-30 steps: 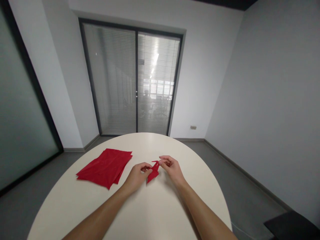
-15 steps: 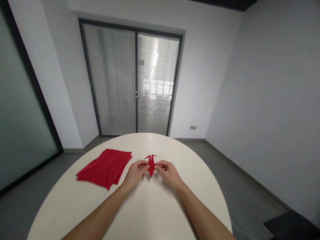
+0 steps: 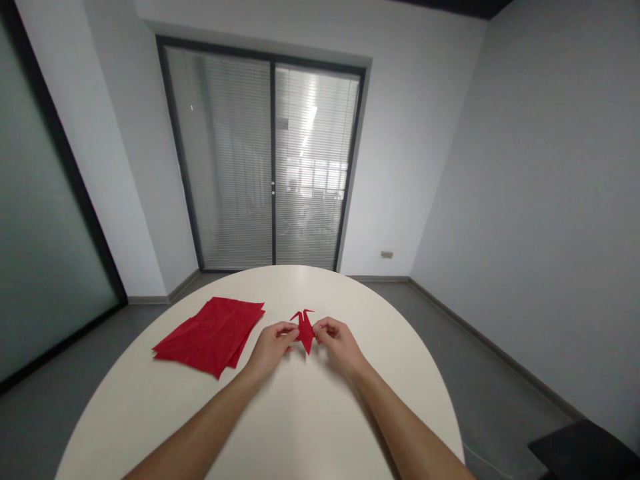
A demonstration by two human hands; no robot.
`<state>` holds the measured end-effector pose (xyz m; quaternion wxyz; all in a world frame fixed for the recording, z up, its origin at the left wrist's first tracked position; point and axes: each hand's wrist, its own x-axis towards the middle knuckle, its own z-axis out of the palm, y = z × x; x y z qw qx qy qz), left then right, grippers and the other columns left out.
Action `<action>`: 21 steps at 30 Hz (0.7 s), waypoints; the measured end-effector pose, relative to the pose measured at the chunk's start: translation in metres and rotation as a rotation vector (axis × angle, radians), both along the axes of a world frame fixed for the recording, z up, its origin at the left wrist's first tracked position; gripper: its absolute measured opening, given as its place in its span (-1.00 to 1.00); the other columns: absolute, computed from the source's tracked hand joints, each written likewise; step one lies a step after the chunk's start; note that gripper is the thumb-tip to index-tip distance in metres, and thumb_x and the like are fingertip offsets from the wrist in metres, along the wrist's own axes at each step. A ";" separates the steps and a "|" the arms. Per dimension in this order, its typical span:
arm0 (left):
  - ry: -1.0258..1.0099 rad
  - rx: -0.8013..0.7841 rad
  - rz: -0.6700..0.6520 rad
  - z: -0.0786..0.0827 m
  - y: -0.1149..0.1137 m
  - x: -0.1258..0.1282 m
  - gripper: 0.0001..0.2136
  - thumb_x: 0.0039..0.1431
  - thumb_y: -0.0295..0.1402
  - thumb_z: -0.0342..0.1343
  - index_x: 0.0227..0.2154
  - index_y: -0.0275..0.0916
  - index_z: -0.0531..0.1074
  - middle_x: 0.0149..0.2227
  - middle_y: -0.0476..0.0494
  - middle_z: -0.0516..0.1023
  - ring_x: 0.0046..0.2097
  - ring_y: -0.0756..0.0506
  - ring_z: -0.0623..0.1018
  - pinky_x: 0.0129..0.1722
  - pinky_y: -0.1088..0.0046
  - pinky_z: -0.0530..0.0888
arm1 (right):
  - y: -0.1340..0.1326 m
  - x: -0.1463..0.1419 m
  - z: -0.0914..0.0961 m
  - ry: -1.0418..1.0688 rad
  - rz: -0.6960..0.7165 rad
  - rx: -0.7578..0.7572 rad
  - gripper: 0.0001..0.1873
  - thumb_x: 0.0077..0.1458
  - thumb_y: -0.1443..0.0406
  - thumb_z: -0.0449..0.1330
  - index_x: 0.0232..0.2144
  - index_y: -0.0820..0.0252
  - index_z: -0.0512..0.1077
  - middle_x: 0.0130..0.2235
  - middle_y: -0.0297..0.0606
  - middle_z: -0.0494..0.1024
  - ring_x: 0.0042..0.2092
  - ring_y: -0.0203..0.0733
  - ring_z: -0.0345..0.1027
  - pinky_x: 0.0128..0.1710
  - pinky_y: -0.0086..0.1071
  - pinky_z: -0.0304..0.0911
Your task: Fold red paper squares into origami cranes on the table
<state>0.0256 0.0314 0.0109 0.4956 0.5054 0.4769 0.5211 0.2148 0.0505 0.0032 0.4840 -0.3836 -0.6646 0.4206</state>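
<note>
Between my hands is a small red folded-paper figure (image 3: 305, 333), shaped like an origami crane. Two thin bent tips point away from me at its top, and a pointed flap hangs toward me. My left hand (image 3: 275, 341) pinches its left side between thumb and fingers. On the other side, the thumb and fingertips of my right hand (image 3: 336, 339) are closed on its right edge. The fingertips cover both side edges. A stack of red paper sheets (image 3: 210, 337) lies left of my left hand, its sheets slightly out of line.
The round cream-white table (image 3: 300, 420) carries the paper and the hands. Past its far edge stands a glass partition (image 3: 273, 160) with blinds. A dark flat object (image 3: 585, 450) is at the lower right, beside the table.
The paper figure has tilted, its lower point swinging to the right. My right hand has shifted slightly right, while my left hand stays nearly in place. The stack has not moved.
</note>
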 end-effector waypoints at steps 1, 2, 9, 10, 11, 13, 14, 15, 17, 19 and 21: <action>-0.013 -0.001 -0.010 -0.001 0.000 0.000 -0.66 -0.17 -0.17 0.34 -0.34 -0.29 0.58 -0.26 -0.24 0.65 -0.25 -0.16 0.60 -0.38 0.46 0.47 | 0.001 0.000 0.000 0.004 -0.004 0.009 -0.68 0.10 0.06 0.24 -0.36 0.23 0.52 -0.46 -0.29 0.52 -0.41 -0.24 0.32 -0.34 -0.37 0.18; -0.024 0.000 -0.018 -0.001 0.000 0.000 -0.66 -0.18 -0.20 0.35 -0.33 -0.29 0.58 -0.25 -0.24 0.65 -0.26 -0.15 0.60 -0.37 0.45 0.46 | 0.002 0.001 -0.001 0.006 -0.009 0.015 -0.68 0.10 0.07 0.24 -0.37 0.22 0.52 -0.45 -0.29 0.52 -0.40 -0.23 0.32 -0.33 -0.37 0.19; 0.004 0.021 -0.003 -0.005 0.002 0.000 -0.67 -0.18 -0.26 0.32 -0.30 -0.30 0.59 -0.32 -0.21 0.66 -0.37 -0.10 0.58 -0.41 0.46 0.42 | 0.009 0.003 -0.011 -0.019 -0.025 -0.024 -0.67 0.08 0.06 0.26 -0.36 0.23 0.56 -0.38 -0.21 0.58 -0.35 -0.19 0.38 -0.29 -0.34 0.22; 0.006 0.022 0.007 -0.005 0.002 -0.001 -0.68 -0.17 -0.26 0.31 -0.31 -0.30 0.59 -0.33 -0.20 0.66 -0.38 -0.10 0.58 -0.41 0.46 0.42 | 0.009 0.002 -0.012 -0.014 -0.009 -0.036 -0.67 0.08 0.05 0.26 -0.35 0.23 0.55 -0.38 -0.22 0.58 -0.35 -0.20 0.38 -0.30 -0.35 0.22; 0.007 0.023 0.017 -0.005 0.003 -0.001 -0.69 -0.17 -0.26 0.31 -0.32 -0.30 0.58 -0.34 -0.19 0.66 -0.38 -0.10 0.58 -0.41 0.46 0.42 | 0.009 0.002 -0.013 -0.010 0.005 -0.047 -0.66 0.08 0.05 0.26 -0.34 0.23 0.55 -0.38 -0.23 0.57 -0.37 -0.21 0.37 -0.31 -0.36 0.22; -0.001 0.026 0.036 -0.005 0.003 -0.002 -0.70 -0.18 -0.25 0.31 -0.34 -0.30 0.58 -0.36 -0.18 0.66 -0.40 -0.10 0.58 -0.41 0.46 0.42 | 0.007 0.001 -0.013 -0.005 0.027 -0.060 -0.65 0.07 0.04 0.28 -0.32 0.22 0.54 -0.39 -0.25 0.57 -0.39 -0.23 0.35 -0.35 -0.37 0.21; -0.008 0.027 0.044 -0.005 0.004 -0.002 -0.70 -0.18 -0.25 0.32 -0.35 -0.30 0.57 -0.38 -0.18 0.65 -0.40 -0.10 0.58 -0.41 0.46 0.42 | 0.007 0.001 -0.013 -0.005 0.034 -0.063 -0.65 0.07 0.04 0.28 -0.30 0.22 0.54 -0.39 -0.25 0.56 -0.39 -0.24 0.35 -0.36 -0.38 0.21; -0.019 0.027 0.052 -0.006 0.004 -0.002 -0.69 -0.19 -0.24 0.33 -0.35 -0.30 0.57 -0.39 -0.17 0.65 -0.41 -0.10 0.58 -0.41 0.46 0.42 | 0.006 0.000 -0.013 -0.005 0.041 -0.064 -0.65 0.06 0.04 0.29 -0.29 0.22 0.55 -0.38 -0.25 0.56 -0.39 -0.24 0.35 -0.36 -0.38 0.21; -0.039 0.024 0.056 -0.007 0.004 -0.002 -0.67 -0.20 -0.23 0.34 -0.35 -0.31 0.56 -0.43 -0.16 0.64 -0.41 -0.10 0.58 -0.41 0.46 0.41 | 0.006 0.000 -0.013 0.000 0.050 -0.069 -0.65 0.05 0.05 0.29 -0.27 0.22 0.55 -0.38 -0.25 0.56 -0.38 -0.23 0.36 -0.36 -0.38 0.22; -0.050 0.021 0.053 -0.008 0.005 -0.002 -0.65 -0.21 -0.22 0.35 -0.34 -0.31 0.55 -0.45 -0.15 0.63 -0.42 -0.11 0.58 -0.42 0.46 0.41 | 0.007 -0.001 -0.013 0.013 0.055 -0.077 -0.65 0.04 0.06 0.30 -0.27 0.22 0.54 -0.38 -0.25 0.57 -0.37 -0.23 0.37 -0.35 -0.38 0.22; -0.049 0.021 0.056 -0.009 0.005 -0.002 -0.65 -0.22 -0.21 0.35 -0.35 -0.31 0.53 -0.45 -0.14 0.63 -0.42 -0.10 0.57 -0.43 0.47 0.41 | 0.008 -0.001 -0.013 0.026 0.054 -0.073 -0.65 0.01 0.07 0.32 -0.27 0.22 0.55 -0.36 -0.23 0.59 -0.35 -0.21 0.40 -0.33 -0.36 0.22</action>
